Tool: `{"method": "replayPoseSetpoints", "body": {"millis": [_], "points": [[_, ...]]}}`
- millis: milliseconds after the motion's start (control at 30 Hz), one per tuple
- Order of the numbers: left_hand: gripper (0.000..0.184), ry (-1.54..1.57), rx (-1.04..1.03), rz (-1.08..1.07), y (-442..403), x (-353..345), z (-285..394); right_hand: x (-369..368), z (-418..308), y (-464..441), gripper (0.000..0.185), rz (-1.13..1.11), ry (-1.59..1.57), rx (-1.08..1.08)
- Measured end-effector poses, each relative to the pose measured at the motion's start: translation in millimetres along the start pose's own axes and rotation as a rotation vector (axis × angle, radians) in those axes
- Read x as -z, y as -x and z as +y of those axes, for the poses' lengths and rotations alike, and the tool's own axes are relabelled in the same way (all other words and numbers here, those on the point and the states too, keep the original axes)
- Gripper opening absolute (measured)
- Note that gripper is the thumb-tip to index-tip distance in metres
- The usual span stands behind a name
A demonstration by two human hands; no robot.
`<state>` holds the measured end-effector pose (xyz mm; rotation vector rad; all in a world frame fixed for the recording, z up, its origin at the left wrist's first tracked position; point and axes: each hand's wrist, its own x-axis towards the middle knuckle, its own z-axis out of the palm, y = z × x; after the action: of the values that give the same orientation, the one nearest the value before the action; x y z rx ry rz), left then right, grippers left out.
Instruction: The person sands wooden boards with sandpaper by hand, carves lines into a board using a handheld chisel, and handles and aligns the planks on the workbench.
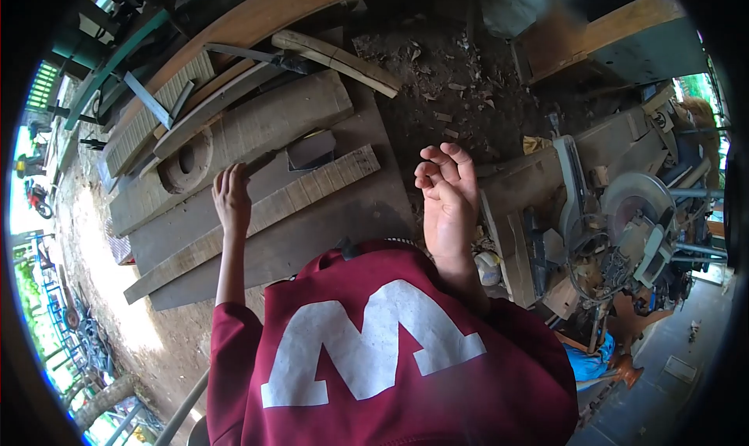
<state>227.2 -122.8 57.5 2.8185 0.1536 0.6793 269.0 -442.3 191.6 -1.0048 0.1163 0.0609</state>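
Note:
My left hand (232, 200) is over the wooden boards on the left, its fingers closed at the near end of a slim dark tool (262, 162). Its exact kind is unclear. The tool points toward a dark, flat-sided block (311, 150) lying between the boards. Just behind that hand is a thick board (269, 130) with a round hole. A narrow rough-edged plank (312, 192) runs past it on the near side. In front of my chest, my right hand (450, 200) is raised with loosely curled fingers, apart and holding nothing.
A circular saw blade (638, 200) on a machine stands at the right among cables and offcuts. Long curved timber (289, 13) and a split stick (337, 62) lie at the back. Wood chips litter the dirt floor (437, 79). A wooden cabinet (616, 44) sits at upper right.

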Motion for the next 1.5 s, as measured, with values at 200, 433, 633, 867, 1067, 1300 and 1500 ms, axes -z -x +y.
{"method": "replayPoseSetpoints", "body": {"millis": [200, 433, 633, 867, 1067, 1300, 1500], "points": [[0.036, -0.108, 0.087, -0.099, 10, -4, -9, 35, 61, -38, 0.029, -0.126, 0.654, 0.169], [0.078, 0.006, 0.038, -0.490, 41, 7, 6, 74, 123, -85, 0.078, -0.623, 1.496, 0.380], [0.085, 0.061, 0.076, -0.434, 59, -1, 6, 78, 129, -103, 0.075, -0.740, 1.557, 0.350], [0.092, 0.123, 0.258, -0.370, 61, 3, 22, 74, 126, -97, 0.066, -0.740, 1.520, 0.415], [0.078, -0.066, 0.181, -0.256, 72, 5, 34, 72, 114, -86, 0.050, -0.736, 1.372, 0.448], [0.033, -0.093, 0.180, -0.148, 108, -6, 42, 91, 102, -68, 0.031, -0.738, 1.405, 0.590], [0.044, 0.027, 0.109, -0.260, 122, 6, 53, 101, 103, -47, 0.021, -0.727, 1.427, 0.693]]}}
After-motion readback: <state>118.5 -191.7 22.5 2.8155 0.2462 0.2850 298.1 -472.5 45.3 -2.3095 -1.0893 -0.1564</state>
